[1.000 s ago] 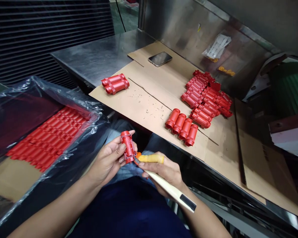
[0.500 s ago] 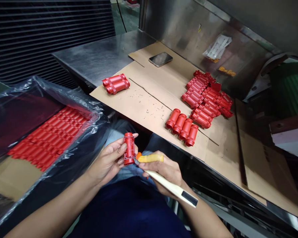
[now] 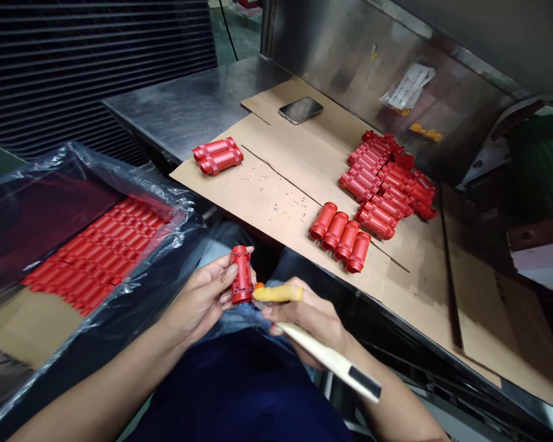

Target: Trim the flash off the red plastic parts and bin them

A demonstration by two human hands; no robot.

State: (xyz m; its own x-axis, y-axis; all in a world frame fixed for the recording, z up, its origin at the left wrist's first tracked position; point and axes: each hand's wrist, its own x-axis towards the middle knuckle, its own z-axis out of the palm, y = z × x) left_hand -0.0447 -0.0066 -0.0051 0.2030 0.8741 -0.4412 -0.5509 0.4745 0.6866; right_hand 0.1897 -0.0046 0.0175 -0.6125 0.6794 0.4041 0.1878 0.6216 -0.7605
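My left hand (image 3: 208,293) is closed around a red plastic cylindrical part (image 3: 242,275), held nearly upright above my lap. Its near side shows open slots and cutouts. My right hand (image 3: 311,316) grips a knife (image 3: 329,359) with a cream handle and a black end. Yellow finger cots (image 3: 279,293) cover at least one right finger, which lies by the lower right edge of the part. The knife's blade is hidden behind the fingers. An orange tip (image 3: 258,286) shows just behind the yellow one.
Cardboard (image 3: 276,178) covers the metal table (image 3: 179,101). On it lie a pair of red parts (image 3: 218,156), a row of several red parts (image 3: 340,238), a larger red pile (image 3: 387,181), small shavings and a phone (image 3: 301,110). A plastic-lined box (image 3: 74,166) at left holds layered red parts.
My right hand and the knife have shifted slightly right, and the handle's end has swung down and right. The blade tip, visible before at the part's lower edge, is now hidden. The part has turned slightly.
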